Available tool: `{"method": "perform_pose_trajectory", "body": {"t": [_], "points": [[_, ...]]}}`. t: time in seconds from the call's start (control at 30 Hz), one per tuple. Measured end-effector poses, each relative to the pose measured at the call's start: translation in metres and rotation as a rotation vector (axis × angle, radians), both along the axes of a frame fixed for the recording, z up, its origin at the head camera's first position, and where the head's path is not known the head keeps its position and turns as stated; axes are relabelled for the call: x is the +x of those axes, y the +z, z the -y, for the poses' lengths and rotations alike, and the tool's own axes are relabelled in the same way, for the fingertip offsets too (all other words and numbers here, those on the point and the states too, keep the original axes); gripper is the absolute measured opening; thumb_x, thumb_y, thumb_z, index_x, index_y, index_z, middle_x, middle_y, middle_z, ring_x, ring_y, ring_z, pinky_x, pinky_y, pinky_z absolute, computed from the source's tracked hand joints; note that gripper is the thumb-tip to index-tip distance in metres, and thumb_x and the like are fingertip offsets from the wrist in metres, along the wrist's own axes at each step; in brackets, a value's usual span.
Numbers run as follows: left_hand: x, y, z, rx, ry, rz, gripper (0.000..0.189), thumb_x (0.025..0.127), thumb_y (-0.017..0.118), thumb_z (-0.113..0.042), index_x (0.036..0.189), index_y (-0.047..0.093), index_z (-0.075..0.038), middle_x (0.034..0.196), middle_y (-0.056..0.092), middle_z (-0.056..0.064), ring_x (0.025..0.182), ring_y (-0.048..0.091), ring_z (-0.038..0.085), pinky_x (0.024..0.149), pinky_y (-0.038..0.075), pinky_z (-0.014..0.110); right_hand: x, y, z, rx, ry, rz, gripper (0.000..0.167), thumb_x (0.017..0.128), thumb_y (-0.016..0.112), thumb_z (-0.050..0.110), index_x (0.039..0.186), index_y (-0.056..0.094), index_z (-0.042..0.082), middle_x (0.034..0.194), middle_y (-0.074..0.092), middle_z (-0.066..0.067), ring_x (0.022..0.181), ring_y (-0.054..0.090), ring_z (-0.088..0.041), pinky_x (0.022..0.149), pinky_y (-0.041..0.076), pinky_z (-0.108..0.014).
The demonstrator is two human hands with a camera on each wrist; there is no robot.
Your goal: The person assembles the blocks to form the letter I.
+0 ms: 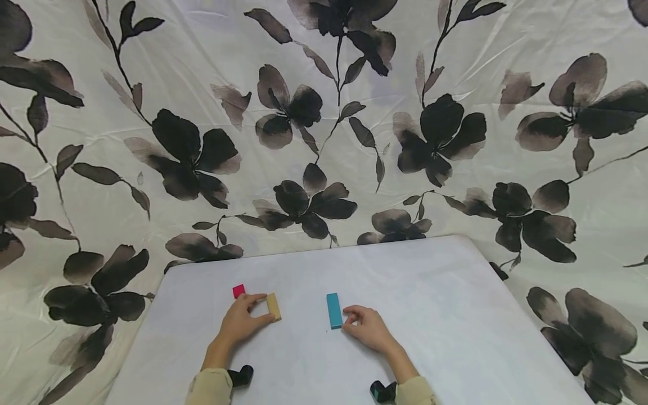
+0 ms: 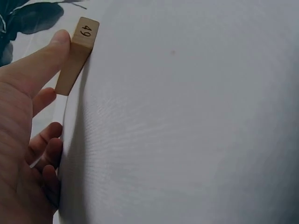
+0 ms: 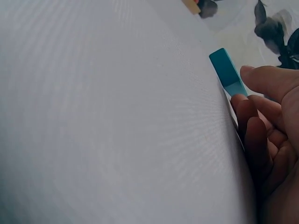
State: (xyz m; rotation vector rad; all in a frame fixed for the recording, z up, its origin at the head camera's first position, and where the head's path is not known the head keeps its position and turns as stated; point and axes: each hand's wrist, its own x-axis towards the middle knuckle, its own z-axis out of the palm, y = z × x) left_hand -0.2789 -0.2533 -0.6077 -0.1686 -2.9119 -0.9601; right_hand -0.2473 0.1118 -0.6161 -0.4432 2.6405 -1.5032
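Observation:
My left hand (image 1: 242,323) pinches a plain wooden block (image 1: 274,307) by its two ends, thumb at the near end and a fingertip at the far end. In the left wrist view the block's near end (image 2: 85,31) carries the number 49. Just beyond that hand lies a red block (image 1: 238,290), partly covered by the fingers. A blue block (image 1: 334,311) lies lengthwise on the white table, right of the wooden one. Close at its right side is my right hand (image 1: 369,329), fingers loosely bent. The right wrist view shows the thumb (image 3: 252,74) beside the blue block (image 3: 225,67).
A white cloth covers the table (image 1: 430,292). Behind it hangs a pale curtain (image 1: 364,163) with dark flowers, which also falls past the table's sides. A black device sits at each wrist, one by the left cuff (image 1: 210,387), another by the right cuff (image 1: 415,392).

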Motion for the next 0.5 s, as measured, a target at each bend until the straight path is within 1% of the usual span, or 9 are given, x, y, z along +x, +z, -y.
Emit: {"method": "perform_pose_trajectory", "body": {"t": [0.17, 0.3, 0.4, 0.5], "points": [[0.006, -0.001, -0.005, 0.013, -0.016, -0.052, 0.065, 0.069, 0.085, -0.050, 0.122, 0.068, -0.016, 0.099, 0.053, 0.005, 0.081, 0.044, 0.018, 0.067, 0.038, 0.034, 0.002, 0.000, -0.001, 0.000, -0.011, -0.001, 0.031, 0.086, 0.072, 0.019, 0.115, 0.068, 0.008, 0.082, 0.063, 0.010, 0.055, 0.047, -0.007, 0.053, 0.041, -0.024], [0.010, -0.003, -0.009, 0.011, -0.014, -0.035, 0.066, 0.068, 0.084, -0.053, 0.122, 0.068, -0.019, 0.103, 0.054, 0.006, 0.081, 0.044, 0.017, 0.068, 0.038, 0.034, 0.003, 0.000, -0.001, 0.000, -0.016, 0.011, 0.032, 0.086, 0.073, 0.019, 0.115, 0.068, 0.008, 0.082, 0.063, 0.010, 0.053, 0.046, -0.006, 0.050, 0.040, -0.024], [0.011, -0.005, -0.013, 0.014, -0.013, -0.026, 0.067, 0.067, 0.084, -0.054, 0.123, 0.068, -0.021, 0.104, 0.054, 0.006, 0.081, 0.044, 0.017, 0.070, 0.038, 0.035, 0.004, 0.000, -0.001, -0.011, -0.024, 0.005, 0.031, 0.086, 0.073, 0.019, 0.114, 0.068, 0.008, 0.081, 0.063, 0.010, 0.053, 0.046, -0.006, 0.050, 0.040, -0.024], [0.011, -0.005, -0.017, 0.017, -0.011, -0.033, 0.067, 0.066, 0.085, -0.054, 0.122, 0.068, -0.022, 0.104, 0.054, 0.006, 0.082, 0.044, 0.018, 0.070, 0.038, 0.036, 0.003, 0.000, 0.000, -0.014, -0.017, -0.007, 0.032, 0.086, 0.073, 0.020, 0.115, 0.067, 0.008, 0.082, 0.063, 0.010, 0.054, 0.047, -0.007, 0.051, 0.041, -0.024]]}}
